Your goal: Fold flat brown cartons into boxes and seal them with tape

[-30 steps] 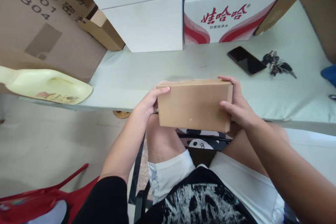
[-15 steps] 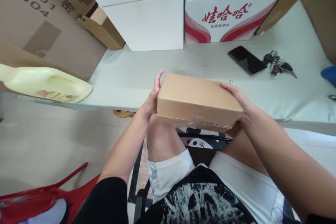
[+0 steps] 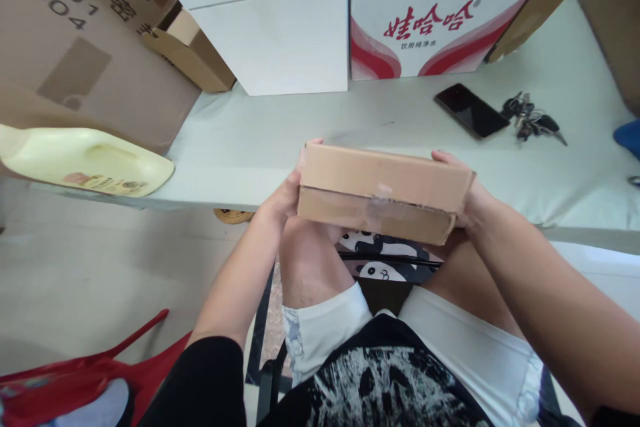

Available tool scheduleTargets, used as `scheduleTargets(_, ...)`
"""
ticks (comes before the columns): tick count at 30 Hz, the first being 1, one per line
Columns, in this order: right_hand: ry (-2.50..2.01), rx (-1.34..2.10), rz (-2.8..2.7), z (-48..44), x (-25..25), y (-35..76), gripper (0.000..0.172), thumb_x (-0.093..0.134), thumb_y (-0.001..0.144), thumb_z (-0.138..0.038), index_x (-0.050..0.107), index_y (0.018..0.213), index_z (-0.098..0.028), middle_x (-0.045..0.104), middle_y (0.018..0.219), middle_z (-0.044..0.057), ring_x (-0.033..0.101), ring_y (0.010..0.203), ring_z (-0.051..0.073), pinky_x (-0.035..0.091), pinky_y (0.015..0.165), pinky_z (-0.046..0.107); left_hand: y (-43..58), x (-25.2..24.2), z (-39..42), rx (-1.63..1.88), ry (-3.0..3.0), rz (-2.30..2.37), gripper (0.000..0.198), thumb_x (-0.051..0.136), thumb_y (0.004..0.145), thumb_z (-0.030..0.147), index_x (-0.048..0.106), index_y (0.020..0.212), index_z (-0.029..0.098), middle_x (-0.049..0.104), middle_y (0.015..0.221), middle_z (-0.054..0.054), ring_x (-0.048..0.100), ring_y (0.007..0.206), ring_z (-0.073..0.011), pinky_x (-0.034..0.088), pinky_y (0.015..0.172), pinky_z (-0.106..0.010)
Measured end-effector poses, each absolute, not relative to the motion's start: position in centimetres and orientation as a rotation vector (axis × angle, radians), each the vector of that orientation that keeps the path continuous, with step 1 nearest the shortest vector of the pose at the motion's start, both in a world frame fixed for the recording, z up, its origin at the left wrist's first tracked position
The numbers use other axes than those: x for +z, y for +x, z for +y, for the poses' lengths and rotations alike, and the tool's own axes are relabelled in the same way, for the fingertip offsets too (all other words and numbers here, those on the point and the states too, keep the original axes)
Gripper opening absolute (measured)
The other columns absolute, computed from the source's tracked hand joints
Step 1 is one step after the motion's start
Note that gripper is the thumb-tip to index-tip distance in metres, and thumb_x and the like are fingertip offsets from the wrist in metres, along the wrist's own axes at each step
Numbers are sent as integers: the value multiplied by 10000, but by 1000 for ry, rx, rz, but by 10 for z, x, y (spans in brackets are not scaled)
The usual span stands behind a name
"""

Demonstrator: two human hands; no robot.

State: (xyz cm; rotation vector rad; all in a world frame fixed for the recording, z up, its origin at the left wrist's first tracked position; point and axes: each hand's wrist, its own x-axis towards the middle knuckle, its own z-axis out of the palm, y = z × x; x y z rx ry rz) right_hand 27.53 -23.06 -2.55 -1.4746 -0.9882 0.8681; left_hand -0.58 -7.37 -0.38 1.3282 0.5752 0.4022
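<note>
Left hand [image 3: 289,195] and right hand [image 3: 474,203] hold opposite ends of the brown rectangular cardboard box [image 3: 383,172]. In the head view, we see it overlap the near edge of the pale green covered table [image 3: 240,140]. For steady handling, we should keep pressure even and avoid squeezing the seam, where clear tape [image 3: 377,208] runs across. Its contents are hidden, as are those of the white red-lettered cardboard carton [image 3: 410,60] beyond.

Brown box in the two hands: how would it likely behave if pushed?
The brown box looks flat-sided, so it would probably hold its shape and slide rather than roll. Tape across its seam should help hold it shut.
</note>
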Motion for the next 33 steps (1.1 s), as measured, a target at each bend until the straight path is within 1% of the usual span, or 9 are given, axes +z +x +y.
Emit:
scheduleTargets(3,-1315,1197,-756,-232,-15,272,412,544,878,-666,684,806,-285,769,777,72,758,981,362,627,848,555,-2,-6,-73,374,1190,654,911,638,674,880,572,1345,269,717,1325,-131,661,1277,-399,594,989,-519)
scheduleTargets(5,-1279,1169,-629,-234,-11,270,361,569,860,-624,680,903,-283,798,908,58,751,1049,347,622,894,537,1,-12,-70,347,1131,701,820,620,720,851,632,1276,249,767,1191,-140,724,1134,-383,616,910,-508)
scheduleTargets(8,-1314,966,-574,-238,-11,271,455,549,857,-644,647,1136,-298,758,1265,54,703,1213,340,602,973,531,3,-22,-63,232,1058,716,743,544,797,841,671,1228,248,786,992,-142,758,913,-355,623,754,-505)
scheduleTargets(12,-1512,808,-734,-239,-18,278,596,606,872,-564,522,1409,-320,554,1581,71,560,1427,348,502,1143,560,9,-28,-60,136,1024,821,760,457,816,871,693,1168,239,761,899,-160,744,899,-385,602,708,-561)
scheduleTargets(14,-1578,745,-842,-236,-23,282,641,657,863,-481,481,1462,-335,560,1571,72,577,1406,343,484,1168,558,11,-27,-59,131,1007,815,785,449,806,892,695,1162,237,755,904,-168,733,919,-389,600,717,-580)
scheduleTargets(19,-1584,704,-894,-224,-30,285,627,672,835,-410,503,1435,-344,652,1431,76,666,1250,358,562,1062,560,3,-23,-50,86,1118,632,788,370,848,907,703,1196,283,764,900,-147,730,869,-334,601,740,-541)
scheduleTargets(24,-1626,672,-907,-227,-30,274,626,680,832,-424,484,1419,-332,619,1451,88,623,1295,357,526,1094,583,-5,-16,-35,213,1475,943,708,373,885,862,719,1185,322,781,1059,-138,711,989,-346,580,782,-500)
scheduleTargets(29,-1656,541,-1037,-237,-39,267,615,615,916,-482,418,1483,-352,586,1471,99,618,1287,340,519,1092,578,17,18,-52,714,1914,1090,329,578,945,486,645,1182,269,693,1261,-93,608,1238,-303,468,1117,-506)
scheduleTargets(33,-1639,527,-1042,-238,-44,267,625,608,923,-489,403,1499,-359,567,1491,96,613,1298,337,517,1102,576,46,41,-71,646,2320,929,309,568,949,332,647,1239,261,619,1346,-83,565,1281,-304,448,1155,-480)
